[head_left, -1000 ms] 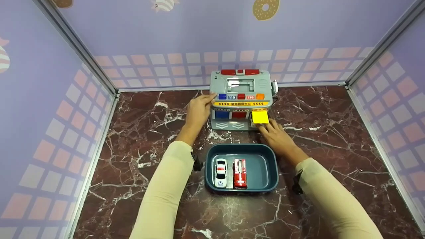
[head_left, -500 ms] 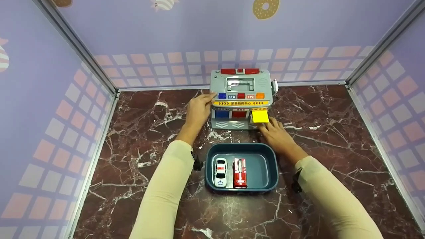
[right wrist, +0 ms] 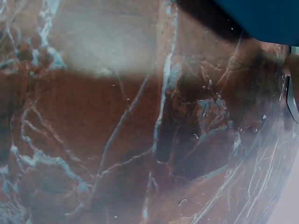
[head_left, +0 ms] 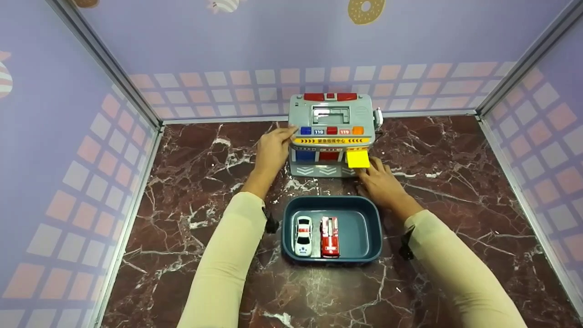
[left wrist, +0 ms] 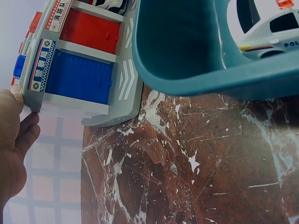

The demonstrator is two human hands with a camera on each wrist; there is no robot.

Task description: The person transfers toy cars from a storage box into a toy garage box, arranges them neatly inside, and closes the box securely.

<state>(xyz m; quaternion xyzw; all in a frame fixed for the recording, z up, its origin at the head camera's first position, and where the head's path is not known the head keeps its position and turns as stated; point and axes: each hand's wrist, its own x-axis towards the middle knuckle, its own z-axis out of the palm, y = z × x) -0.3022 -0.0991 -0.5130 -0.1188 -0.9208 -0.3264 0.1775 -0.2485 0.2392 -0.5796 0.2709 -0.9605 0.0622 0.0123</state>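
A grey toy emergency station [head_left: 331, 118] with blue and red garage doors stands against the back wall. At its left roof edge my left hand [head_left: 272, 148] grips the corner, thumb on top and fingers below, as the left wrist view shows. My right hand [head_left: 380, 182] reaches under the raised yellow door [head_left: 358, 159] of the right bay; its fingertips are hidden there. Part of a white and black toy car [left wrist: 111, 4] shows in that bay in the left wrist view. The right wrist view catches only a sliver of the hand at its edge.
In front of the station sits a dark teal bin [head_left: 377, 228] holding a white toy police car [head_left: 303, 237] and a red toy fire truck [head_left: 329, 237]. Patterned walls [head_left: 218, 89] enclose the dark red marbled tabletop [head_left: 205, 191] at the back and sides.
My right hand has edged slightly forward at the right bay, and more of the chevron marking before that bay now shows. My left hand stays on the roof corner. Bin and vehicles are unmoved.
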